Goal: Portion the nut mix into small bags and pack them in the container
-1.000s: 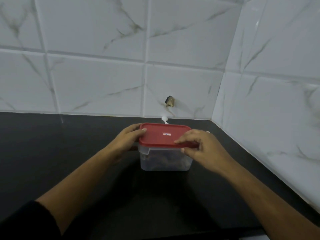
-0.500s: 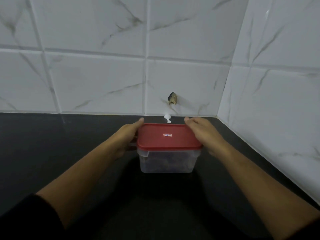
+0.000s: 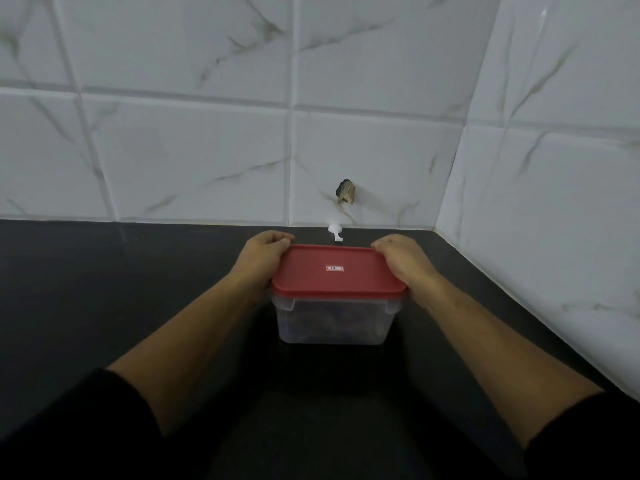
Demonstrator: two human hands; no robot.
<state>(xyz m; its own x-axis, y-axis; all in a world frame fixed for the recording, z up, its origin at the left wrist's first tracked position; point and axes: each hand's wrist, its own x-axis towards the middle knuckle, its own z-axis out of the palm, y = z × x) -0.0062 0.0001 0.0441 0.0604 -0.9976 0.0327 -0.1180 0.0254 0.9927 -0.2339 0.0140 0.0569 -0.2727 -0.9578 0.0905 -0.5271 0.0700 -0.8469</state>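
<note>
A clear plastic container (image 3: 334, 323) with a red lid (image 3: 336, 270) stands on the black counter (image 3: 104, 289) near the corner. Dark contents show dimly through its wall; I cannot tell what they are. My left hand (image 3: 259, 259) grips the lid's left side, fingers curled over the far left corner. My right hand (image 3: 403, 259) grips the right side, fingers curled over the far right corner. The lid lies flat on the container.
White marble-look tiled walls rise behind and to the right, meeting in a corner (image 3: 446, 202). A small white hook-like piece (image 3: 335, 232) lies at the wall's foot behind the container. A broken hole (image 3: 345, 192) marks the tile above it.
My right hand moved from the lid's near right edge to the right side and far corner. My left hand's fingers slid up to the far left corner. The container stayed put.
</note>
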